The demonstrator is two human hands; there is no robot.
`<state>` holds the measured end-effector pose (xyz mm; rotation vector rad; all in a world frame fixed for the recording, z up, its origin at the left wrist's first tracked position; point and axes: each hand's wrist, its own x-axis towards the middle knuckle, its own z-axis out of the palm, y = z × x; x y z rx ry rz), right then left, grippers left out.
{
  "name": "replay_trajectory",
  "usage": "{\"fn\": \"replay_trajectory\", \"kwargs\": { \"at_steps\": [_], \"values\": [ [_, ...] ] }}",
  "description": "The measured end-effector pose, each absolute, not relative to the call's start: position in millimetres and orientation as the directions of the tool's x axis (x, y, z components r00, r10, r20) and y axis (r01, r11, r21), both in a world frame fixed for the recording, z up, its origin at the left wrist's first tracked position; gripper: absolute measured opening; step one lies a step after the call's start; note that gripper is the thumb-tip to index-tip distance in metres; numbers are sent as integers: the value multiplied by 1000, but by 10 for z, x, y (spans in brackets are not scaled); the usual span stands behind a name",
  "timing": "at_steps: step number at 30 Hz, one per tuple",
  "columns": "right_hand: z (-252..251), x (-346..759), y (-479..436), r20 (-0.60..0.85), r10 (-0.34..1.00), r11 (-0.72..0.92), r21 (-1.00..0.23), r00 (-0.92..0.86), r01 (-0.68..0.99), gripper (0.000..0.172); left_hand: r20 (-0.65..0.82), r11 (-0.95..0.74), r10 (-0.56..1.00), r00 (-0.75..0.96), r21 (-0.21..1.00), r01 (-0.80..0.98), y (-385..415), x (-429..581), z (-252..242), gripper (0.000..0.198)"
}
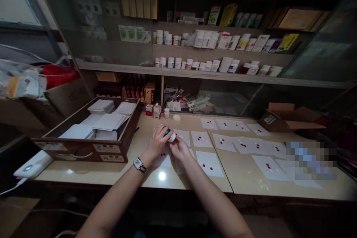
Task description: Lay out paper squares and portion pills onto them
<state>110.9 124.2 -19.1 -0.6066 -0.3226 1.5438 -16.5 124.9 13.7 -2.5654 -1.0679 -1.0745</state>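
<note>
A small white bottle (171, 137) is steadied, gripped by the closed left hand (157, 142) and right hand (178, 148), just above red-dotted paper sheets (209, 164).

Dim rm — glass-front shelves (212, 75) w/ med bottles (178, 62), window (16, 0) far L.

Table (134, 178): wooden drawer (80, 152) at left, holding stacked paper packets (100, 106); paper sheets (209, 169) with pills (211, 166) laid out right of it; carton (290, 119) at far right. Shelves (217, 75) of medicine bottles (178, 62) behind the table. Hands (169, 143) at table centre, closed around a small bottle (171, 137), among the sheets.
</note>
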Motion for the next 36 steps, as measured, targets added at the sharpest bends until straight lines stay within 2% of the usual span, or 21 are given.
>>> {"fn": "replay_trajectory", "kwargs": {
  "at_steps": [5, 8, 12, 20, 25, 31, 36],
  "values": [
    [-252, 1140, 1265, -197, 980, -90, -556, 25, -826, 9, 679, -747, 546, 491, 129, 652, 1237, -168, 136, 39],
    [-246, 1179, 1268, -178, 984, -114, -571, -13, -813, 10, 672, -740, 586, 452, 217, 636, 1240, -173, 162, 45],
    [-216, 1209, 1250, -223, 974, -150, -570, -23, -808, 15, 665, -725, 637, 389, 347, 595, 1271, -198, 191, 53],
    [-176, 1205, 1216, -310, 951, -178, -529, -6, -830, 20, 658, -695, 679, 326, 433, 574, 1267, -202, 200, 55],
    [-194, 1241, 1219, -285, 958, -163, -600, 19, -783, 23, 633, -653, 721, 282, 484, 583, 1273, -197, 185, 52],
    [-237, 1245, 1247, -224, 971, -103, -699, 80, -708, 14, 603, -598, 771, 207, 571, 562, 1307, -202, 164, 52],
    [-197, 1244, 1176, -243, 967, -119, -698, 78, -706, 15, 598, -557, 794, 113, 638, 532, 1339, -258, 212, 49]
  ]
}}
